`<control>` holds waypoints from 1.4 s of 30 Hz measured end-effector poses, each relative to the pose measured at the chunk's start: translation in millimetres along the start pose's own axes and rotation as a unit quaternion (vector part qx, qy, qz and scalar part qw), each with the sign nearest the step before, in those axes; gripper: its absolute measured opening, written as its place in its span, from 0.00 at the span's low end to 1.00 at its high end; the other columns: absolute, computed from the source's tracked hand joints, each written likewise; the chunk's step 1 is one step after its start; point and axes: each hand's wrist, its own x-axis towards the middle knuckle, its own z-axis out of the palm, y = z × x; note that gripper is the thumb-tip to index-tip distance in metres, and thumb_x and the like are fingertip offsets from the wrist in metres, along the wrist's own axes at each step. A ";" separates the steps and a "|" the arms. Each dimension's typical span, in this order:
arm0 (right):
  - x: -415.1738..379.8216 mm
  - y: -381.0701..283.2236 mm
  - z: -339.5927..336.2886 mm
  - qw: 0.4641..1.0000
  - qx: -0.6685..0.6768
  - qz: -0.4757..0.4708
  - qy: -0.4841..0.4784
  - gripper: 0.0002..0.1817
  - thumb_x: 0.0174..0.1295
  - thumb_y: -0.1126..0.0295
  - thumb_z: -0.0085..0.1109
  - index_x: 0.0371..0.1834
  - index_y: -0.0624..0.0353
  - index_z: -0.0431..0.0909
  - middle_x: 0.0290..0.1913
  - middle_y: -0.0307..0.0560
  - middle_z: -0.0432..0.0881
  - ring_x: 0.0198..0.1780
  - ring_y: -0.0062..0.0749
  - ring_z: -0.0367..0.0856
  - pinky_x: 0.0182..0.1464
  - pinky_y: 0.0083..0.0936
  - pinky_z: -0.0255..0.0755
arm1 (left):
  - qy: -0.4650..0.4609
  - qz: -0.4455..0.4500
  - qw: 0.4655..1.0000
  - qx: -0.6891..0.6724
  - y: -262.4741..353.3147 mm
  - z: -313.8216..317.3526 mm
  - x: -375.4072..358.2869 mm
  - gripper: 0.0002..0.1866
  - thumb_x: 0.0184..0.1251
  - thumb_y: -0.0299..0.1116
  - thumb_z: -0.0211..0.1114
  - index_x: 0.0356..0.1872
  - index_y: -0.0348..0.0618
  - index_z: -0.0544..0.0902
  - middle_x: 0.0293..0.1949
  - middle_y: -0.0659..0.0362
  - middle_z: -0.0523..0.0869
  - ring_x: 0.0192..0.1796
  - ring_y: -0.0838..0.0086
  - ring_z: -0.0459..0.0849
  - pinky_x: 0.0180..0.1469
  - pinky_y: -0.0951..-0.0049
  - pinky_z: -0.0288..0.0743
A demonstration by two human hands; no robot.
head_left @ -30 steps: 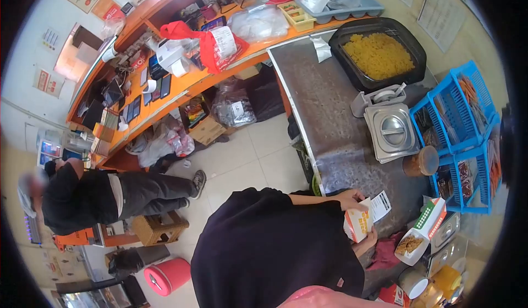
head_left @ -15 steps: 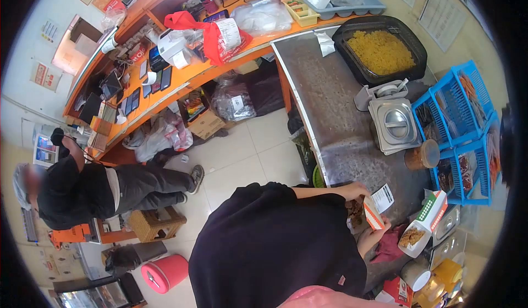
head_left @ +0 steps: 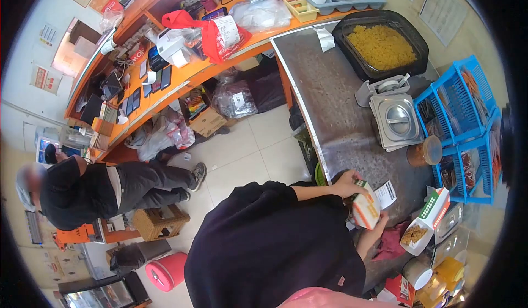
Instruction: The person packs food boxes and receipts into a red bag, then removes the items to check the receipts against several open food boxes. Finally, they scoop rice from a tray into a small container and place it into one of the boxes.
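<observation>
Grasping box (head_left: 365,213) with left hand (head_left: 346,184) and right hand (head_left: 379,221); printed face (head_left: 369,202) now visible, open inside earlier.

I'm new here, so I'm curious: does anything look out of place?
A crumpled red cloth lies beside the open food box, untidy so near food. The counter looks blotchy; whether stained or worn, I can't tell.

The box (head_left: 366,211) is smooth printed card, the lidded pan (head_left: 398,123) glossy metal.
</observation>
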 end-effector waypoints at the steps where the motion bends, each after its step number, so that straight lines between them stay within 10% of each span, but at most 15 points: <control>1: -7.4 15.7 10.8 0.996 0.068 0.009 0.057 0.11 0.63 0.72 0.54 0.46 0.64 0.68 0.43 0.49 0.76 0.44 0.36 0.76 0.47 0.28 0.69 | 0.005 0.025 0.998 0.050 11.0 -4.2 -10.4 0.30 0.37 0.28 0.79 0.42 0.39 0.71 0.31 0.57 0.80 0.34 0.73 0.79 0.36 0.72 0.74; 4: -24.9 81.1 6.8 0.982 0.155 0.106 0.017 0.14 0.68 0.65 0.52 0.49 0.65 0.71 0.44 0.46 0.77 0.44 0.30 0.76 0.43 0.26 0.69 | 0.006 0.054 0.985 0.166 -0.9 -18.4 -16.4 0.30 0.37 0.27 0.78 0.43 0.40 0.71 0.30 0.59 0.78 0.33 0.75 0.77 0.35 0.74 0.71; 7: -27.6 87.0 -14.5 0.847 0.364 0.366 -0.126 0.19 0.68 0.57 0.51 0.52 0.62 0.73 0.42 0.44 0.81 0.40 0.26 0.78 0.41 0.22 0.68 | 0.006 0.055 0.979 0.197 9.7 -22.1 -24.4 0.30 0.38 0.29 0.77 0.46 0.42 0.70 0.31 0.59 0.78 0.35 0.74 0.78 0.37 0.73 0.70; 10: -25.8 32.3 -11.6 0.716 0.566 0.386 -0.133 0.22 0.69 0.55 0.49 0.52 0.64 0.74 0.42 0.43 0.82 0.37 0.26 0.79 0.41 0.20 0.69 | 0.030 0.087 0.974 0.205 1.5 -19.8 -21.5 0.33 0.39 0.36 0.79 0.48 0.43 0.70 0.32 0.57 0.79 0.37 0.72 0.79 0.39 0.71 0.71; 12: -26.9 47.0 -3.2 0.843 0.391 0.316 -0.190 0.22 0.69 0.55 0.49 0.50 0.65 0.74 0.44 0.45 0.81 0.41 0.26 0.79 0.45 0.20 0.70 | 0.038 0.113 0.972 0.201 -5.2 -20.5 -23.1 0.34 0.41 0.40 0.79 0.49 0.40 0.71 0.31 0.58 0.79 0.34 0.74 0.77 0.36 0.73 0.71; 15: -24.7 13.0 -8.1 0.898 0.262 0.299 -0.187 0.21 0.68 0.57 0.52 0.52 0.66 0.74 0.47 0.47 0.80 0.44 0.27 0.79 0.48 0.22 0.72 | -0.048 -0.026 0.965 0.256 -12.8 -27.1 -18.9 0.37 0.43 0.43 0.79 0.52 0.35 0.71 0.33 0.54 0.82 0.36 0.73 0.80 0.38 0.73 0.74; 20: -20.0 -11.8 13.5 0.803 0.421 0.415 -0.070 0.27 0.65 0.57 0.56 0.53 0.74 0.72 0.47 0.53 0.80 0.43 0.31 0.81 0.47 0.25 0.74 | -0.133 -0.116 0.969 0.175 0.3 -28.9 -14.4 0.41 0.44 0.41 0.79 0.57 0.31 0.69 0.39 0.49 0.83 0.44 0.69 0.83 0.44 0.71 0.78; 31: 8.3 -4.5 19.1 0.807 0.417 0.407 -0.095 0.31 0.66 0.53 0.53 0.59 0.72 0.66 0.53 0.56 0.78 0.50 0.40 0.82 0.46 0.36 0.81 | -0.038 -0.058 0.988 -0.138 0.5 -1.4 -13.8 0.26 0.57 0.25 0.67 0.55 0.38 0.64 0.43 0.58 0.80 0.45 0.76 0.80 0.44 0.79 0.73; 34: 8.1 -1.2 28.1 0.812 0.429 0.389 -0.071 0.31 0.66 0.52 0.52 0.59 0.71 0.65 0.52 0.56 0.78 0.49 0.42 0.82 0.46 0.37 0.82 | -0.070 0.042 0.990 -0.115 -5.6 1.3 -9.6 0.25 0.58 0.25 0.66 0.54 0.38 0.64 0.45 0.56 0.81 0.46 0.76 0.80 0.46 0.77 0.74; 40: 14.6 20.4 37.7 0.857 0.336 0.388 -0.040 0.27 0.66 0.52 0.53 0.52 0.70 0.71 0.44 0.53 0.81 0.38 0.36 0.85 0.36 0.30 0.84 | -0.020 -0.030 0.999 0.006 18.8 5.1 -13.1 0.25 0.59 0.27 0.66 0.54 0.36 0.64 0.48 0.52 0.81 0.49 0.74 0.80 0.43 0.74 0.77; 42: 17.3 18.1 36.3 0.872 0.335 0.352 -0.061 0.24 0.67 0.53 0.52 0.50 0.67 0.74 0.42 0.50 0.82 0.37 0.31 0.85 0.33 0.27 0.84 | 0.040 0.146 0.979 0.137 -50.3 -10.3 26.3 0.22 0.57 0.35 0.70 0.48 0.38 0.70 0.39 0.55 0.79 0.38 0.71 0.79 0.40 0.70 0.77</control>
